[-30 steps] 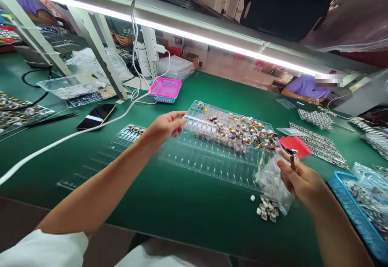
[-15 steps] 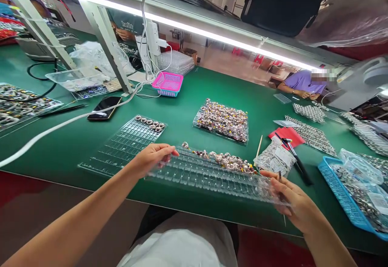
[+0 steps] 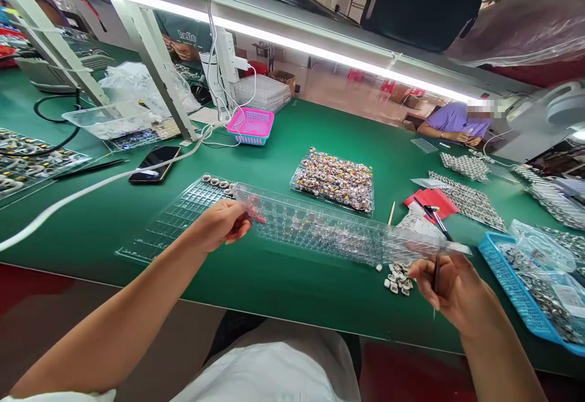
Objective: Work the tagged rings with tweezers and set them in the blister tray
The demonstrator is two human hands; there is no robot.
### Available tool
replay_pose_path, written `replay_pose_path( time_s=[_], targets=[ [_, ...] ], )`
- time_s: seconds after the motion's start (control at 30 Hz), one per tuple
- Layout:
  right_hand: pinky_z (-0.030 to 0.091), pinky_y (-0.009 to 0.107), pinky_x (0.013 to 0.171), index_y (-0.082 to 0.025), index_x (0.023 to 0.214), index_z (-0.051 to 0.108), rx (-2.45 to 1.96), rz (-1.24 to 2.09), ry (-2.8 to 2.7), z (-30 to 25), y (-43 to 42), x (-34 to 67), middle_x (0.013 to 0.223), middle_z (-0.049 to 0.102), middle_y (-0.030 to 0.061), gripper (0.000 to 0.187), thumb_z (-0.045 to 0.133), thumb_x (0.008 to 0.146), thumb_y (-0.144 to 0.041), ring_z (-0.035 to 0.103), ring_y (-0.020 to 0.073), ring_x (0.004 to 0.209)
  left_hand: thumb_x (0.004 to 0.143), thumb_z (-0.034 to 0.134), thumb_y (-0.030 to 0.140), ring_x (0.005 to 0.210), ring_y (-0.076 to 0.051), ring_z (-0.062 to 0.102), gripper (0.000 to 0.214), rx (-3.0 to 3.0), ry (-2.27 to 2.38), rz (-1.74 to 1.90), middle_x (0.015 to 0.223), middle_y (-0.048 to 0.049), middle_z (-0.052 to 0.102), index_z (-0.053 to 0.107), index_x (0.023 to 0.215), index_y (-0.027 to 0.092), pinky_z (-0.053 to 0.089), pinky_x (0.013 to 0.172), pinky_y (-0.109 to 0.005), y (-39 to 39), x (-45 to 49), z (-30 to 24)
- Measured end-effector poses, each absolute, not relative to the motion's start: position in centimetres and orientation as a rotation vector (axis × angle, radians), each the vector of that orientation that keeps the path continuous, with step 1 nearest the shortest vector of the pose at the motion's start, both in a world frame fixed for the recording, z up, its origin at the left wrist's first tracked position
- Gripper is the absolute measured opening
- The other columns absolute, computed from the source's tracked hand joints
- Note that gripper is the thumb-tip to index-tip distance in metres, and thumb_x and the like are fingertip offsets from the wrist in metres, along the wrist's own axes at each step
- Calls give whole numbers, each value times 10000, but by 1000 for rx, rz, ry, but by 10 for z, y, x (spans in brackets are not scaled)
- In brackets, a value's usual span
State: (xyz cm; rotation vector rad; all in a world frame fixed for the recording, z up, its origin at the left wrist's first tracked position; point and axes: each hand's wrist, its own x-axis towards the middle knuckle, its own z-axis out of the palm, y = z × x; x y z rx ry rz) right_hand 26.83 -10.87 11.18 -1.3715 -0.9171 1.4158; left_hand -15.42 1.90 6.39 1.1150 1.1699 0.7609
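Observation:
A clear plastic compartment tray (image 3: 320, 225) is raised above the table, tilted steeply. At its left end my left hand (image 3: 222, 222) is closed on the edge. My right hand (image 3: 452, 289) grips the right end, with a thin dark tool (image 3: 436, 274), maybe tweezers, also between its fingers. Whitish shapes show blurred through the plastic; whether they lie in the tray or behind it I cannot tell. Small white pieces (image 3: 398, 279) lie loose on the table beside my right hand. Left of the raised tray, another clear tray (image 3: 169, 219) lies flat, with ring-shaped parts along its far row.
Beyond stands a tray packed with ring-shaped parts (image 3: 336, 179). A blue basket (image 3: 516, 292) is at the right, near a red packet (image 3: 436, 204). A phone (image 3: 154, 164), white cable (image 3: 91, 192) and pink basket (image 3: 251, 123) lie left. A co-worker in purple (image 3: 457, 122) sits across.
Both hands have lifted the tray and tipped it up, its right end rising most. Ring-shaped parts seen along its far edge are now behind the plastic. White pieces on the table have come into view.

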Motion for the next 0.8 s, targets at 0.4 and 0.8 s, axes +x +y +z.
replay_pose_path(
  time_s=[0.4,0.8],
  targets=[
    [337,256,323,-174,969,754,-1429,1251,-911,116,-106,280,775,778,152,721,586,698,-820,499,139,340,763,696,487,300,-87,429,361,1061,1115,893,402,-5,546,677,662,141,256,306,-170,28,-148,84],
    [545,278,452,-364,1254,652,-1541,1037,-735,78,-123,293,925,754,112,764,888,531,-428,619,201,577,786,778,390,654,-157,730,742,991,820,1030,1094,-132,736,426,1407,187,518,512,-202,14,-123,79]
  ],
)
